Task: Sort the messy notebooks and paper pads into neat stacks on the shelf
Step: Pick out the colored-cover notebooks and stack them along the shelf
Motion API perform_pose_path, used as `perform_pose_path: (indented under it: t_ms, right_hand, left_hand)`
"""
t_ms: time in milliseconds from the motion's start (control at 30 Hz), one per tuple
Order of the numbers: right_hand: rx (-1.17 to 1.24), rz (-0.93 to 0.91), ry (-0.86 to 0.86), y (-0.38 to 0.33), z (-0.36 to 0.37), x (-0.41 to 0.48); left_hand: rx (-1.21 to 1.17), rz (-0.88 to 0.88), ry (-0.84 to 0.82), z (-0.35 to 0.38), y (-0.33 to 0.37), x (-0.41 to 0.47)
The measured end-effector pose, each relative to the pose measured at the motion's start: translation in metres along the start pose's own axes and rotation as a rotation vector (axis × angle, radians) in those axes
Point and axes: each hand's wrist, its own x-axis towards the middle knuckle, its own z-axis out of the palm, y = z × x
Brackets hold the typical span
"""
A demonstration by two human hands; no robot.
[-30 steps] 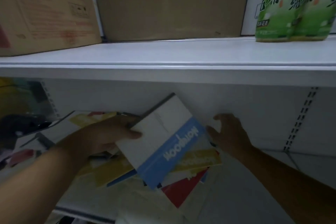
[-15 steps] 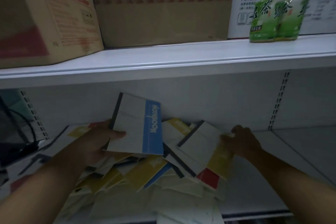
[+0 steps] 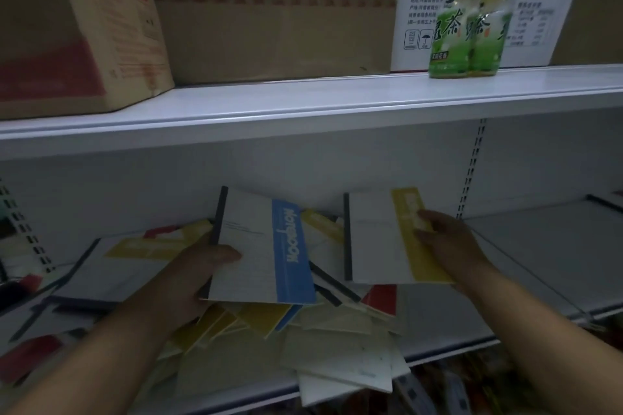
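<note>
Where the white metal shelf (image 3: 539,263) meets its front lip at six o'clock, a jumbled heap of white, yellow and red notebooks and pads (image 3: 337,357) overhangs. Just beyond, the left hand (image 3: 188,280) grips a blue-banded white notebook (image 3: 256,246) at seven o'clock; the right hand (image 3: 448,246) pinches a yellow-banded white notebook (image 3: 374,239) at five o'clock. Farther up, two green tea bottles (image 3: 468,27) stand at one o'clock.
</note>
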Motion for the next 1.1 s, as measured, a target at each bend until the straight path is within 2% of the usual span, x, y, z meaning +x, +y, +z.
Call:
perform_pose_path:
  t_ms: [67,167,267,333,367,400,433,467,633,733,800,933,1100]
  right_hand:
    - [0.102,-0.027,-0.064,-0.019,0.013,-0.009]
    - [0.107,-0.078,-0.196,-0.030,0.056,-0.025]
    - [0.153,-0.022,-0.373,-0.030,0.087,-0.028]
    - [0.147,0.008,-0.332,-0.024,0.090,-0.019]
    - [-0.021,-0.034,-0.273,-0.019,0.086,-0.011]
    - [-0.301,-0.070,-0.243,-0.011,0.081,-0.002]
    - [-0.570,-0.087,-0.250,-0.004,0.077,0.004]
    - [-0.725,-0.071,-0.261,0.002,0.074,0.008]
    - [-0.867,-0.071,-0.307,-0.002,0.068,0.015]
    - [-0.909,0.011,-0.341,-0.011,0.066,0.016]
    - [-0.861,0.027,-0.352,-0.017,0.060,0.018]
    - [-0.498,0.054,-0.341,-0.016,0.047,0.021]
    - [0.146,0.082,-0.187,-0.018,0.014,0.027]
  left_hand:
    - [-0.012,0.032,-0.011,0.007,-0.001,-0.001]
    - [-0.034,0.033,-0.047,0.020,-0.004,-0.003]
    - [-0.039,0.048,-0.014,0.019,-0.010,-0.004]
    - [-0.049,0.039,0.059,0.009,-0.013,-0.007]
    - [-0.059,0.028,0.085,0.003,-0.014,-0.009]
    - [-0.066,0.021,0.110,-0.002,-0.015,-0.011]
    - [-0.073,0.021,0.130,-0.006,-0.015,-0.013]
    - [-0.081,0.031,0.147,-0.008,-0.015,-0.015]
    - [-0.087,0.081,0.180,-0.010,-0.008,-0.018]
    - [-0.127,0.071,0.144,-0.013,-0.002,-0.016]
    - [-0.158,0.069,0.111,-0.015,-0.002,-0.013]
    - [-0.158,0.085,0.119,-0.008,-0.003,-0.009]
    - [-0.132,0.146,0.163,0.023,0.002,-0.001]
